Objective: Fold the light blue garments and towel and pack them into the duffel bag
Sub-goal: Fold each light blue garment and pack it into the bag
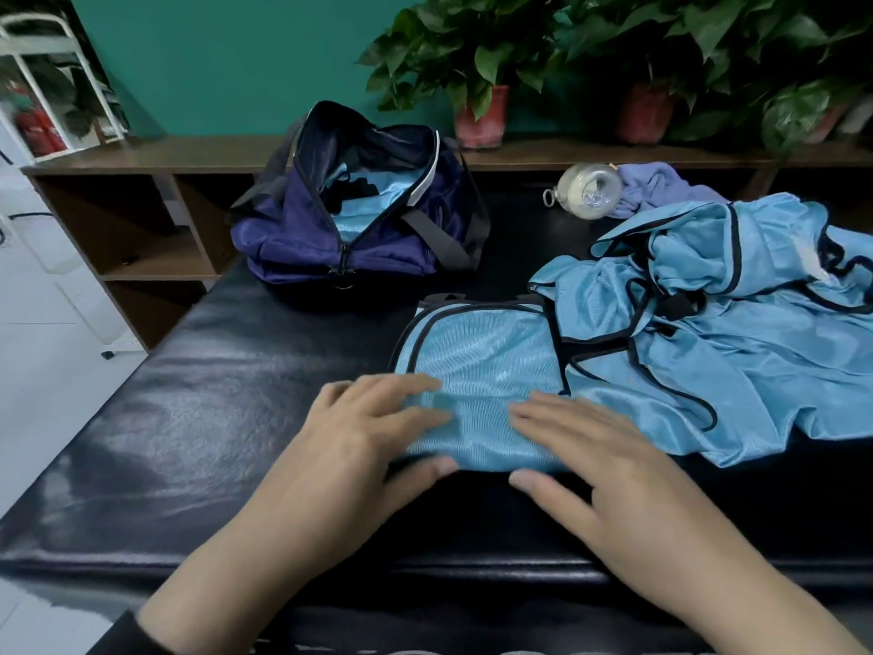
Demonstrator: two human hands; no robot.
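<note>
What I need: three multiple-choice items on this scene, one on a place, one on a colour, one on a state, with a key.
1. Where does the bottle lie?
A. inside the bag
B. on the table beside the purple towel
C. on the floor

2. What colour is the trim on the folded garment?
A. black
B. red
C. white

3. How is the duffel bag?
A. zipped shut
B. unzipped, blue cloth inside
C. upside down

Key: 1 B, the bottle lies on its side next to the towel. 2 A, a dark edge runs round the blue cloth under the left hand and right hand. 3 B, the top gapes open over blue fabric.
</note>
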